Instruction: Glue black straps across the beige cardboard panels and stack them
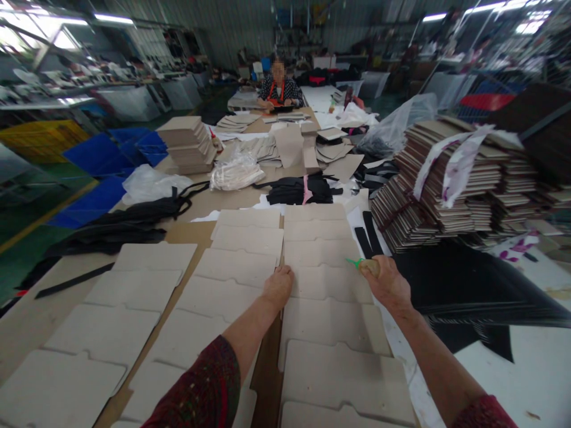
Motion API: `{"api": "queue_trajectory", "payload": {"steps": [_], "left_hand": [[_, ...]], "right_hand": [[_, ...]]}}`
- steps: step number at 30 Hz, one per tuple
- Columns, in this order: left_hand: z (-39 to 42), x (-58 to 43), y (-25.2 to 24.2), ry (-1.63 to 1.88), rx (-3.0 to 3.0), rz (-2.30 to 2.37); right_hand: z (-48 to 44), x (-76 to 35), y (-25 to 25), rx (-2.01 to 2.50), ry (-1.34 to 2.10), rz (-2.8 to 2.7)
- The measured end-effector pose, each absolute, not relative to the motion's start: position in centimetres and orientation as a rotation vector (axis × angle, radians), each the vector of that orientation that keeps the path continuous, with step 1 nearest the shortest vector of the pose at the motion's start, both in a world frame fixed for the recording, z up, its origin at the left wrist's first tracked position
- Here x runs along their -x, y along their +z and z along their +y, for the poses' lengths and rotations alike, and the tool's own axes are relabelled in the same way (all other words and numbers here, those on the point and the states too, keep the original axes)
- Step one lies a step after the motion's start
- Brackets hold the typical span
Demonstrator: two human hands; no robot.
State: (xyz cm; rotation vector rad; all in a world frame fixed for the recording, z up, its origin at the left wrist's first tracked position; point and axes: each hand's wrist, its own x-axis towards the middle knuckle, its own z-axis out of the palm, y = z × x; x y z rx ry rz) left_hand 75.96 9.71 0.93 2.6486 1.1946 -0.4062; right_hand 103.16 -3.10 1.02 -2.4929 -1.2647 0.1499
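Grey cardboard pieces (312,321) lie overlapped in three rows across the brown table (27,321) in front of me. My left hand (277,285) rests on the cards between the middle and right rows, fingers curled down onto them. My right hand (386,280) is closed around a small tool with a green tip (354,262), held over the right edge of the right row. Both forearms reach in from the bottom edge of the picture.
Tall stacks of brown cards (450,184) stand to the right, black sheets (464,285) beside them. Black straps (134,220), plastic bags (236,172) and a card pile (187,142) lie farther back. A person (279,89) sits at the far end. Blue crates (111,154) are on the left.
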Motion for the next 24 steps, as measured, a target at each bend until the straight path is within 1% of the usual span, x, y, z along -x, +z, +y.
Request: {"api": "queue_trajectory", "payload": {"steps": [8, 18, 20, 24], "left_hand": [[9.7, -76.0, 0.3, -0.393, -2.662, 1.202], [9.8, -75.9, 0.4, -0.395, -2.699, 1.194], [9.8, -75.9, 0.4, -0.394, -2.691, 1.199], [9.8, -75.9, 0.4, -0.393, -2.673, 1.195]], "right_hand": [[-3.5, -103.1, 0.9, 2.376, 0.302, -1.156], [-0.2, -102.7, -0.9, 2.138, 0.26, -0.823], [0.5, -102.4, -0.5, 2.089, 0.317, -0.886], [1.6, -99.6, 0.3, 1.962, 0.504, -1.18]]}}
